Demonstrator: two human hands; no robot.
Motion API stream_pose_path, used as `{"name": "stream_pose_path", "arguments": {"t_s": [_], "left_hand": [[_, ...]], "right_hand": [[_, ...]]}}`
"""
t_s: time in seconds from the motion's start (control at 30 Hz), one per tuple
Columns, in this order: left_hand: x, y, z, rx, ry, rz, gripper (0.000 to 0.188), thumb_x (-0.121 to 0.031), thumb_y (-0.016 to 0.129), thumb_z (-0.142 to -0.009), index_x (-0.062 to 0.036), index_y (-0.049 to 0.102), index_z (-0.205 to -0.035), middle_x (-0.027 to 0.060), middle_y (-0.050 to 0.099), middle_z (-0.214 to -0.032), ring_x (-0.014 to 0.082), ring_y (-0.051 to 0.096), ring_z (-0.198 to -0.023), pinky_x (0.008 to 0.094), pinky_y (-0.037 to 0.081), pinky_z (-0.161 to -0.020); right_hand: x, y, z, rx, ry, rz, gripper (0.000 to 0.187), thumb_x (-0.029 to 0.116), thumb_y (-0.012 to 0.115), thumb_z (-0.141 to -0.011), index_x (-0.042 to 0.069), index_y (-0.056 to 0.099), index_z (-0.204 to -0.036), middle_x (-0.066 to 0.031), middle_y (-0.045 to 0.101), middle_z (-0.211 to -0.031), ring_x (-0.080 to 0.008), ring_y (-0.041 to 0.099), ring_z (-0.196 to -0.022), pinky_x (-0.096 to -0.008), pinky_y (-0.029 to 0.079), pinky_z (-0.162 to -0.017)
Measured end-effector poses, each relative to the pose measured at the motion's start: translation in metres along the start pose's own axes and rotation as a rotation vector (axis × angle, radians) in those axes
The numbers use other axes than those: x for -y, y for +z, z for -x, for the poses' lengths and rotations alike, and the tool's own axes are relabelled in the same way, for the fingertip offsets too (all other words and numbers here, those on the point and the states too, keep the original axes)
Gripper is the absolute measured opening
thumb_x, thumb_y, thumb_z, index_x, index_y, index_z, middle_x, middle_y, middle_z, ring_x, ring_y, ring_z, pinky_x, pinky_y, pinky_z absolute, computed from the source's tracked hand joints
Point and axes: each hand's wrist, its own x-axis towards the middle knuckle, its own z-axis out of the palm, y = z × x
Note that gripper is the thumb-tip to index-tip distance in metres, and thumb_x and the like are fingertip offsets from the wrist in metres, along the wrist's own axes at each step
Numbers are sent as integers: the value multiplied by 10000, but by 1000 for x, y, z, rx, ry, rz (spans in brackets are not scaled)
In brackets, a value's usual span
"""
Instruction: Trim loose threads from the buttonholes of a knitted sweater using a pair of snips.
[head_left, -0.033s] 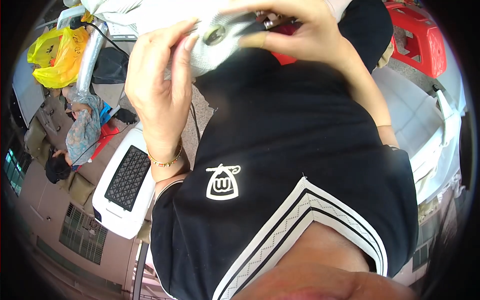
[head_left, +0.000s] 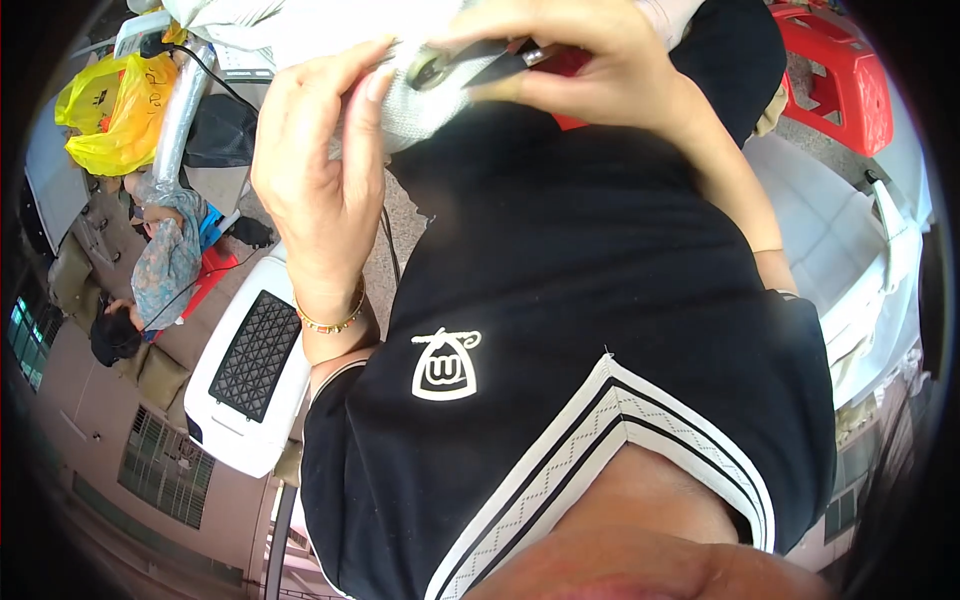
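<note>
Cluttered floor: yellow bag [head_left: 110, 115], perhaps plastic.

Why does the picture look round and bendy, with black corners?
In the head view, a fisheye lens bends straight edges toward the rim and leaves the corners black; daylight is bright and even; the right hand and the gray part it holds look slightly blurred, close to the lens.

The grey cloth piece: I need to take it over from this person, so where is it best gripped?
Likely the grey cloth at its free lower edge, coming from below. The left hand already cups its left side, and the right hand works a dark tool at the metal ring on top.
</note>
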Motion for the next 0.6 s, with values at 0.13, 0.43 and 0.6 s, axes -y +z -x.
{"name": "stream_pose_path", "arguments": {"t_s": [0.13,0.43,0.6], "left_hand": [[-4,-1,7,19,-10,-31,311,-9,757,-807,-42,705,-1112,86,677,-948,206,647,-835,288,517,-777],[5,2,17,-108,-229,264,276,30,694,-875,-23,710,-1145,50,667,-933,111,630,-851,229,503,-771],[10,5,16,-115,-184,275,245,23,674,-897,-8,708,-1138,54,674,-961,106,627,-861,226,499,-780]], "right_hand": [[-11,8,-1,-21,-239,443,402,52,734,-730,75,701,-1129,-57,588,-802,-213,591,-641,-295,463,-557],[-12,13,-11,-8,-224,478,326,101,728,-780,78,721,-1106,-55,629,-827,-196,633,-646,-274,494,-541],[-32,20,-24,-143,-512,434,316,-4,719,-772,20,720,-1087,-93,656,-868,-218,661,-680,-273,510,-557]]}}
